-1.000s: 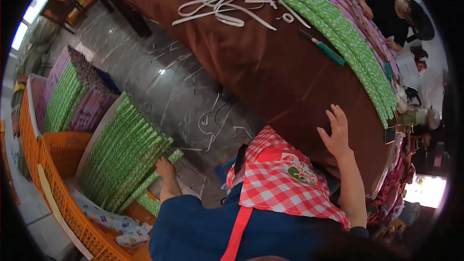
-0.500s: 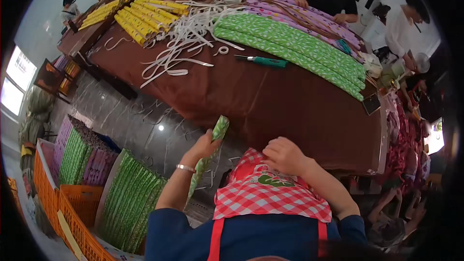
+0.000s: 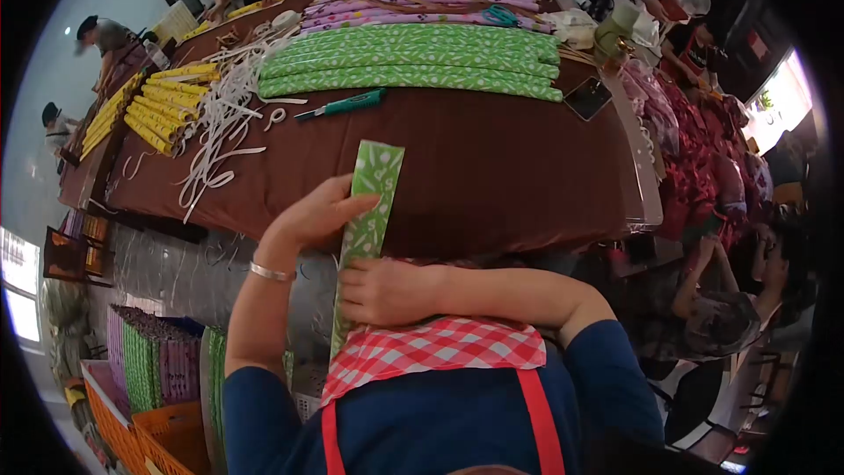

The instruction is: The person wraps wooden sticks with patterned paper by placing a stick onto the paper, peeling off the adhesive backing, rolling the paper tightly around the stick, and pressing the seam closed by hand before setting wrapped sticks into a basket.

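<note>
A long, flat green strip (image 3: pixel 378 167) with a white leaf-like pattern stands up in front of me, its top end over the table's near side. My left hand (image 3: pixel 315 214) grips it near the upper end, thumb across its face. Lower down, my right hand (image 3: pixel 387 292) is closed around the same strip, just above my red checked apron. Whether it is fabric or paper I cannot tell. Similar green lengths (image 3: pixel 409 62) lie stacked across the table.
On the brown-covered table (image 3: pixel 492 167) lie a green-handled cutter (image 3: pixel 341 105), white tape strips (image 3: pixel 230 119), yellow rolls (image 3: pixel 167 105), lilac lengths (image 3: pixel 422 2) and a phone (image 3: pixel 587 98). An orange crate (image 3: pixel 167 435) stands on the floor at lower left. Other people work around the table.
My left hand has brought the green strip up and in front of me, from beside the table. My right hand has moved across from the apron and closed on it. My view has turned right.
</note>
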### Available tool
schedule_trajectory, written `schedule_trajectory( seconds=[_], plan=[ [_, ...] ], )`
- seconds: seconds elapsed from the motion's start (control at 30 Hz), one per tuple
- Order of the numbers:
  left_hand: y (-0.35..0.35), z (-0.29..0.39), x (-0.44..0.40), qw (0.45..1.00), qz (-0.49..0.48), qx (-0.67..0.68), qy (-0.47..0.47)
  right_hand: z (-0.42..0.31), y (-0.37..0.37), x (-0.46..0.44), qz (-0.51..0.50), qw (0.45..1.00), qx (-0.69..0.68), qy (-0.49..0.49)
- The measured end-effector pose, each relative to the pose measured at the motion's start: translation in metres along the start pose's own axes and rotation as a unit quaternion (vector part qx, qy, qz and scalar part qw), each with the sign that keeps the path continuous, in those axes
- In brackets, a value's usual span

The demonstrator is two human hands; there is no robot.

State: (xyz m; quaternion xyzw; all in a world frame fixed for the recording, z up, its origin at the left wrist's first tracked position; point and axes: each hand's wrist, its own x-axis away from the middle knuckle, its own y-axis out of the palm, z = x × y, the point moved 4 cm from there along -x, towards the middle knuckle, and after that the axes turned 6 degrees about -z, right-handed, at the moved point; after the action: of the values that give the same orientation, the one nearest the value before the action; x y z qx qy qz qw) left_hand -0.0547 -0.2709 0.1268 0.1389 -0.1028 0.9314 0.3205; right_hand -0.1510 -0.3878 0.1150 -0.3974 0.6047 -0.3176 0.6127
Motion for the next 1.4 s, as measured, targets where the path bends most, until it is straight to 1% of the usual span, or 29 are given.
schedule_trajectory(
  seconds=[0.07, 0.1, 0.13, 0.17, 0.23, 0.27, 0.3, 0.33, 0.4, 0.43, 0.5, 0.53, 0.57, 0.6, 0.67, 0.7, 0.73, 0.8, 0.83, 0.93, 0.97, 1.03, 1.13, 1.2, 1.27, 1.3, 1.33, 1.37, 1.4],
  plan=[
    [0.013, 0.053, -0.029, 0.991, -0.034, -0.122, 0.048, -0.001, -0.002, -0.014, 0.008, 0.998, 0.052, -0.023],
    [0.025, 0.072, -0.044, 0.98, -0.044, -0.188, 0.047, 0.0, 0.001, -0.021, -0.067, 0.995, 0.076, 0.028],
    [0.04, 0.089, -0.063, 0.957, -0.074, -0.267, 0.082, 0.003, 0.003, -0.028, -0.142, 0.982, 0.097, 0.076],
    [0.056, 0.104, -0.079, 0.927, -0.097, -0.344, 0.115, 0.008, 0.012, -0.033, -0.311, 0.936, 0.073, 0.146],
    [0.094, 0.129, -0.102, 0.905, -0.147, -0.381, 0.118, 0.018, -0.016, -0.026, -0.483, 0.852, 0.001, 0.204],
    [0.111, 0.133, -0.116, 0.882, -0.164, -0.427, 0.116, 0.03, 0.014, -0.005, -0.446, 0.854, 0.032, 0.267],
    [0.126, 0.136, -0.131, 0.856, -0.18, -0.472, 0.113, 0.034, 0.032, 0.016, -0.431, 0.86, 0.002, 0.272],
    [0.14, 0.135, -0.144, 0.854, -0.191, -0.462, 0.145, 0.037, 0.038, 0.035, -0.419, 0.864, -0.029, 0.277],
    [0.164, 0.13, -0.16, 0.849, -0.202, -0.458, 0.172, 0.036, 0.048, 0.068, -0.433, 0.872, -0.007, 0.228],
    [0.17, 0.128, -0.163, 0.846, -0.201, -0.466, 0.167, 0.043, 0.063, 0.086, -0.303, 0.919, -0.012, 0.25],
    [0.166, 0.122, -0.159, 0.871, -0.197, -0.429, 0.139, 0.046, 0.024, 0.08, -0.204, 0.949, -0.006, 0.241],
    [0.159, 0.114, -0.162, 0.887, -0.187, -0.381, 0.179, 0.048, 0.004, 0.077, -0.154, 0.96, -0.002, 0.234],
    [0.153, 0.109, -0.162, 0.9, -0.178, -0.333, 0.218, 0.055, -0.025, 0.067, -0.317, 0.898, -0.034, 0.303],
    [0.138, 0.108, -0.163, 0.895, -0.148, -0.358, 0.221, 0.058, -0.044, 0.073, -0.469, 0.803, -0.064, 0.363],
    [0.095, 0.119, -0.143, 0.9, -0.103, -0.378, 0.193, 0.066, -0.087, 0.093, -0.317, 0.881, 0.047, 0.349],
    [0.073, 0.129, -0.122, 0.916, -0.114, -0.349, 0.161, 0.073, -0.102, 0.104, -0.279, 0.889, 0.073, 0.356],
    [0.048, 0.132, -0.112, 0.903, -0.096, -0.376, 0.187, 0.083, -0.116, 0.113, -0.239, 0.895, 0.099, 0.363],
    [0.007, 0.131, -0.09, 0.923, -0.122, -0.356, 0.076, 0.094, -0.141, 0.132, -0.149, 0.904, 0.128, 0.379],
    [-0.008, 0.125, -0.08, 0.918, -0.141, -0.364, 0.067, 0.099, -0.151, 0.138, -0.11, 0.902, 0.124, 0.399],
    [-0.038, 0.109, -0.067, 0.915, -0.162, -0.366, 0.038, 0.11, -0.162, 0.155, -0.072, 0.894, 0.166, 0.41],
    [-0.039, 0.108, -0.067, 0.911, -0.175, -0.371, 0.041, 0.111, -0.163, 0.156, -0.092, 0.888, 0.201, 0.403],
    [-0.041, 0.103, -0.069, 0.892, -0.132, -0.432, 0.009, 0.114, -0.166, 0.157, -0.082, 0.885, 0.217, 0.403],
    [-0.036, 0.101, -0.082, 0.877, -0.147, -0.458, -0.019, 0.116, -0.171, 0.158, -0.065, 0.884, 0.228, 0.403],
    [-0.033, 0.101, -0.087, 0.856, -0.147, -0.495, 0.017, 0.12, -0.173, 0.162, -0.022, 0.882, 0.233, 0.408],
    [-0.031, 0.1, -0.09, 0.846, -0.088, -0.517, 0.094, 0.126, -0.174, 0.163, -0.019, 0.872, 0.237, 0.428],
    [-0.027, 0.095, -0.093, 0.844, -0.094, -0.519, 0.097, 0.13, -0.175, 0.165, -0.017, 0.865, 0.241, 0.44],
    [-0.027, 0.092, -0.096, 0.81, -0.005, -0.578, 0.102, 0.137, -0.174, 0.17, -0.016, 0.862, 0.243, 0.444],
    [-0.027, 0.09, -0.098, 0.766, 0.085, -0.628, 0.105, 0.146, -0.167, 0.177, -0.065, 0.857, 0.208, 0.467],
    [-0.023, 0.091, -0.097, 0.692, 0.181, -0.677, 0.176, 0.151, -0.159, 0.183, -0.114, 0.848, 0.172, 0.488]
  ],
)
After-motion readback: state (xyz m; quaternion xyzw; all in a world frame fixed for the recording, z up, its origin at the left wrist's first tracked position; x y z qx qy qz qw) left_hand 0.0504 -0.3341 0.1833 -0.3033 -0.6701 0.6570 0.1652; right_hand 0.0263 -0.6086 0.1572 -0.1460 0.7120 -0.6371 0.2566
